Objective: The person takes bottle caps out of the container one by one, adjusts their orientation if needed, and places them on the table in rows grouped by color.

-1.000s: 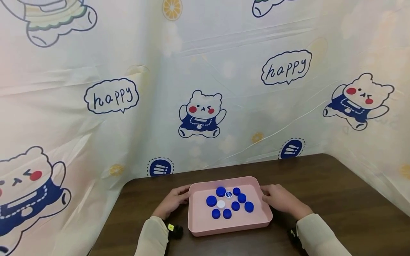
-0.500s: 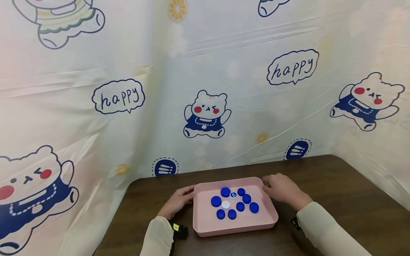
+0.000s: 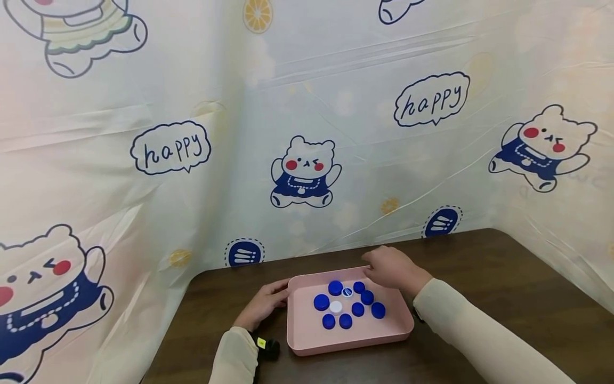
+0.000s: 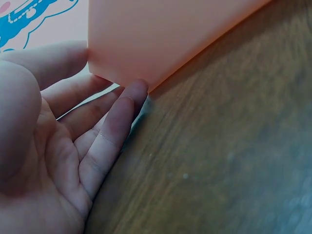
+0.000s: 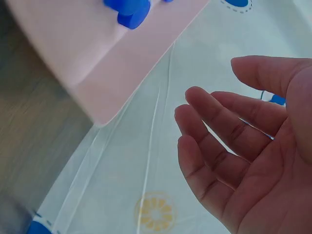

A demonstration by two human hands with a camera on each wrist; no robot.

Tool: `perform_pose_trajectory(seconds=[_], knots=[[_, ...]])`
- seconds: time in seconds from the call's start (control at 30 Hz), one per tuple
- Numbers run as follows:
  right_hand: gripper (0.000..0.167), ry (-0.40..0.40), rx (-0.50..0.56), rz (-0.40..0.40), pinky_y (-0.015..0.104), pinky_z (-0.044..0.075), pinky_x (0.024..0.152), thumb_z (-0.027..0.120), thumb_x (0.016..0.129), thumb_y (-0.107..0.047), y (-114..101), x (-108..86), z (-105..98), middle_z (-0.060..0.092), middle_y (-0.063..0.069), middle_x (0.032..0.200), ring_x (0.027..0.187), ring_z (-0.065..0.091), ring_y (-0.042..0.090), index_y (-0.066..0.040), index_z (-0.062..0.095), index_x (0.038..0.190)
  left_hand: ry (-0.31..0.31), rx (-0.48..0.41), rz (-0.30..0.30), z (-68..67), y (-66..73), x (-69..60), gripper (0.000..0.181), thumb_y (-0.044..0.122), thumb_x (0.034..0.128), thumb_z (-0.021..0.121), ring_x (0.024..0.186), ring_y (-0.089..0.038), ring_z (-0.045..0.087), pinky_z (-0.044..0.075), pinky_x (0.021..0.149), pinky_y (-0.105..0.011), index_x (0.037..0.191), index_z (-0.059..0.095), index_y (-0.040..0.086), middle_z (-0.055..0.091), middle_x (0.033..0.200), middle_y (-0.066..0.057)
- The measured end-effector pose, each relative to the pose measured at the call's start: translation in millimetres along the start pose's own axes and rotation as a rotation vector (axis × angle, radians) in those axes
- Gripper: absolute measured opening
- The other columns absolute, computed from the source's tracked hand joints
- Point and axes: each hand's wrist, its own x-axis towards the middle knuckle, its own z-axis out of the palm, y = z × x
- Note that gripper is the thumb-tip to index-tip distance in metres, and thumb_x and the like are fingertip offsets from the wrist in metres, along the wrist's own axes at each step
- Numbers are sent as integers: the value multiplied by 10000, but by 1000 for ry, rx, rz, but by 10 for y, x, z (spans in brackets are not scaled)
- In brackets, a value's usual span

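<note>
A shallow pink tray (image 3: 355,341) lies on the table, seen in the head view. Several blue bottle caps (image 3: 321,302) sit in it, along with a white cap (image 3: 336,307) and a small white disc with a blue print (image 3: 347,292). My left hand (image 3: 261,305) is at the tray's left side; in the left wrist view its loosely extended fingers (image 4: 109,124) touch the outer wall near a corner. Over the tray's far right part is my right hand (image 3: 395,269). In the right wrist view its fingers (image 5: 214,161) are loosely bent, apart from the tray, holding nothing.
Dark wooden tabletop (image 3: 460,266) surrounds the tray. A pale curtain (image 3: 307,96) printed with bears and lettering hangs behind the table and along both sides. A black strap device (image 3: 269,349) is on the left wrist.
My right hand has left the tray's right side, moving up and left over its far edge. The left hand stays at the left side; tray and caps keep their arrangement.
</note>
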Motion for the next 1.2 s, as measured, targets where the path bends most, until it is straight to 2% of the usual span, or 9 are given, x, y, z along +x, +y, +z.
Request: perform_pose_trajectory(seconds=[0.23,0.33,0.47,0.7,1.1,1.2], knots=[[318,-32,-1,-41,462,518,868,647,927,-277,-201,144,120,696,56,1097,984,669,253,-103,701,1187,6,-12,-12,-16,-20,-16,475,308,1008,537,1054,-245,601,499,905,-413,1416,505,67,543,1355,-142],[286,-42,7,-64,449,529,845,644,922,-256,-282,205,175,706,39,1042,850,671,196,-101,718,1151,11,-4,-3,-21,-23,-28,473,299,1011,533,1042,-247,605,502,898,-416,1416,502,57,546,1350,-150],[266,-72,-5,-82,425,539,812,657,912,-248,-362,266,261,704,10,975,720,593,134,-102,731,1122,7,3,-1,-22,-20,-37,461,291,1013,529,1039,-248,603,501,897,-418,1413,508,64,550,1344,-147],[296,-140,-43,-47,456,528,841,666,911,-303,-417,321,357,691,-20,1038,848,619,142,-165,722,1167,0,-11,10,-14,-6,-2,446,271,1014,530,1046,-252,604,502,899,-414,1411,514,69,554,1342,-141],[330,-187,-43,6,522,518,781,709,872,-307,-455,372,483,682,-35,1034,818,596,141,-215,711,1189,-4,-6,-4,-26,-1,-3,477,320,1008,532,1089,-258,588,490,920,-428,1427,499,94,532,1372,-130],[319,-183,-47,-8,500,513,804,717,868,-300,-469,391,521,677,-25,1014,822,588,152,-200,715,1171,-5,-7,0,-26,-4,-7,482,329,1005,536,1077,-252,590,491,917,-430,1423,503,92,540,1362,-128]])
